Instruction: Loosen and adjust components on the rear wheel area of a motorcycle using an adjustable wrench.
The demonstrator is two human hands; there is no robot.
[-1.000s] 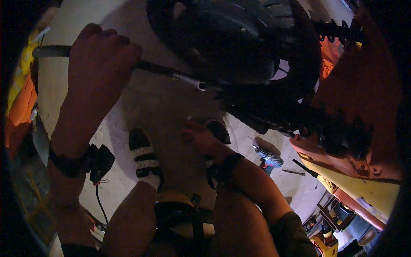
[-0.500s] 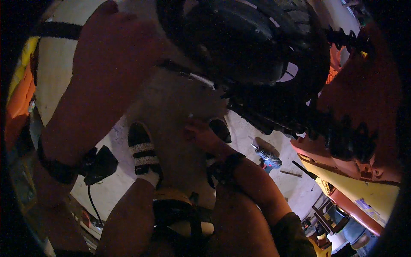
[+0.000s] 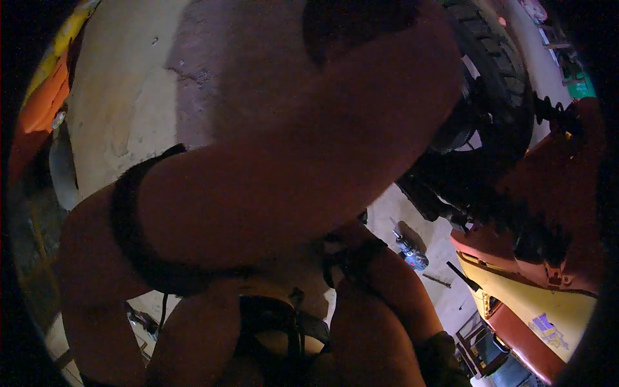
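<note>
My left arm stretches across the middle of the head view, very dark, with a black strap (image 3: 138, 238) round it. My left hand (image 3: 412, 71) reaches the wheel at the upper right; its fingers cannot be made out. Beside the hand, at the top, is a dark rounded shape (image 3: 351, 26) whose kind I cannot tell. The wheel's knobbly black tyre (image 3: 500, 51) shows past the hand. My right hand (image 3: 351, 235) is low, near my knees, mostly hidden behind the left arm. A dark band (image 3: 361, 261) circles the right wrist.
On the floor to the right lie a cordless drill (image 3: 411, 251) and a thin rod (image 3: 437, 280). A vehicle's red body panel (image 3: 548, 187), yellow panel (image 3: 516, 290) and coil spring (image 3: 551, 111) fill the right side. An orange object (image 3: 45, 100) stands far left.
My left arm has swung rightward across the view, its hand going from the upper left to the wheel. The arm now covers my feet and most of my right hand. The view has shifted slightly.
</note>
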